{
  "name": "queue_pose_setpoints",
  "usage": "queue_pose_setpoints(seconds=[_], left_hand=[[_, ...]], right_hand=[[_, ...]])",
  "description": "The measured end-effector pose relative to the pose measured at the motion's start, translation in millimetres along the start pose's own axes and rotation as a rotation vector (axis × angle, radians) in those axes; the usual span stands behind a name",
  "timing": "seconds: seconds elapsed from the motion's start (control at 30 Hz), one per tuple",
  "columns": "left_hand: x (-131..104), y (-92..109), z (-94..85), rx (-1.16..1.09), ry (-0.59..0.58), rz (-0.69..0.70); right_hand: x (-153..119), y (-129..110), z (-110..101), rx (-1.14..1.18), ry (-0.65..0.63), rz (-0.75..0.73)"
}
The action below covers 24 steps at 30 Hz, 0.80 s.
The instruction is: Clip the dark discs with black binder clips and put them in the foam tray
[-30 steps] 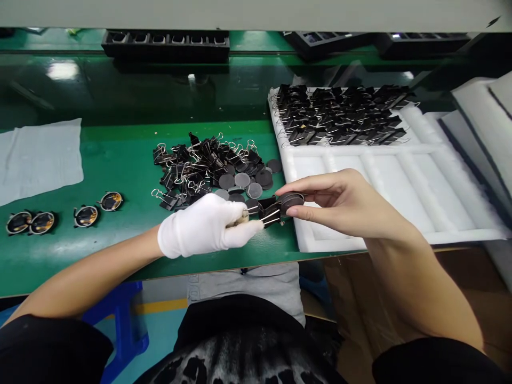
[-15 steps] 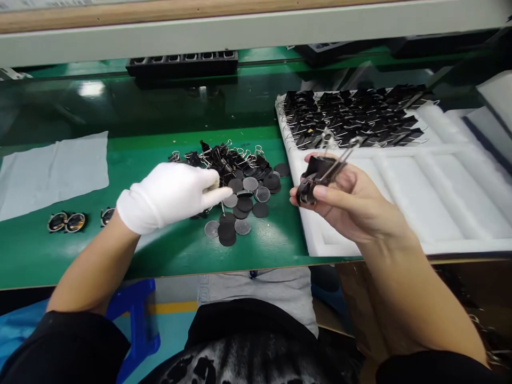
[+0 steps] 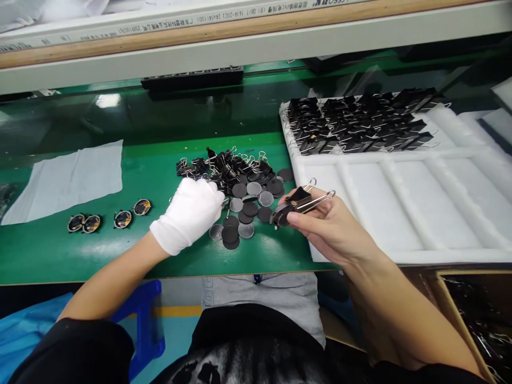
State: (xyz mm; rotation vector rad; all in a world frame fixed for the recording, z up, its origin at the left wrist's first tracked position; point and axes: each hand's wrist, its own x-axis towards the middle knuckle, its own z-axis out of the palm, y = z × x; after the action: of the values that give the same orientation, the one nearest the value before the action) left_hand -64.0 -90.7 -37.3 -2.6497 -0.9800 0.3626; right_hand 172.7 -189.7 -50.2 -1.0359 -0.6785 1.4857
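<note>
My bare right hand [image 3: 328,224] is closed round a black binder clip [image 3: 300,196] with two silver wire handles. A round, dark piece [image 3: 282,215] sits at the clip's jaws, under my thumb. My left hand [image 3: 194,210], in a white glove, is at the front of a heap of small black binder clips [image 3: 226,165]. Its fingers are curled, and they hide whatever may be in them. Beside its fingertips lie several loose round discs [image 3: 250,208], some matt black, some grey and clear-looking.
At right stands a white padded tray [image 3: 370,160]; clipped pieces [image 3: 360,125] fill its back rows. Several watch-like round cases [image 3: 122,218] lie at left, before a white sheet [image 3: 76,178]. A shelf edge [image 3: 256,45] crosses above the green bench [image 3: 160,266].
My right hand has moved left and down from the tray's edge, still holding the clip. My left hand's fingers, stretched forward before, are now curled at the heap. The whole view has shifted slightly.
</note>
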Motion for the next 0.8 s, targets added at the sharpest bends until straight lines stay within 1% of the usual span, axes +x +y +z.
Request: queue_pose_setpoints(seconds=[0.1, 0.17, 0.2, 0.27, 0.3, 0.33, 0.37, 0.43, 0.5, 0.53, 0.57, 0.67, 0.73, 0.8], left_hand=[[-4, -4, -9.4, -0.06, 0.128, -0.045], [-5, -3, -19.3, -0.198, 0.214, -0.053], [-5, -1, -23.9, -0.302, 0.237, -0.029], [-4, 7, -29.6, -0.528, 0.224, 0.051], [-3, 11, -30.4, -0.631, 0.206, 0.075], [-1, 17, -29.9, -0.731, 0.186, 0.071], [0, 22, -28.3, -0.839, 0.172, 0.035], [1, 31, -23.4, -1.095, 0.17, -0.083], [1, 37, -18.5, -1.311, 0.199, -0.134], [1, 39, -16.6, -1.352, 0.222, -0.123], [1, 40, -15.0, -1.345, 0.257, -0.092], [1, 40, -12.0, -1.202, 0.353, 0.001], [2, 39, -10.4, -1.13, 0.385, 0.001], [3, 41, -9.4, -1.079, 0.358, -0.043]], right_hand=[[2, 7, -1, -0.064, -0.023, 0.002], [3, 11, -1, -0.108, -0.066, -0.023], [3, 13, 0, -0.107, -0.095, -0.031], [1, 15, 1, -0.052, -0.157, -0.021], [0, 16, 2, -0.018, -0.179, -0.009], [-2, 17, 3, 0.007, -0.183, -0.005], [-4, 17, 4, 0.02, -0.165, -0.011], [-9, 16, 6, 0.039, -0.085, -0.048], [-13, 15, 7, 0.066, -0.022, -0.067], [-15, 14, 7, 0.083, -0.009, -0.051], [-16, 14, 8, 0.095, -0.007, -0.022], [-15, 16, 9, 0.118, 0.018, 0.078], [-12, 18, 11, 0.142, 0.055, 0.096], [-9, 22, 13, 0.161, 0.084, 0.079]])
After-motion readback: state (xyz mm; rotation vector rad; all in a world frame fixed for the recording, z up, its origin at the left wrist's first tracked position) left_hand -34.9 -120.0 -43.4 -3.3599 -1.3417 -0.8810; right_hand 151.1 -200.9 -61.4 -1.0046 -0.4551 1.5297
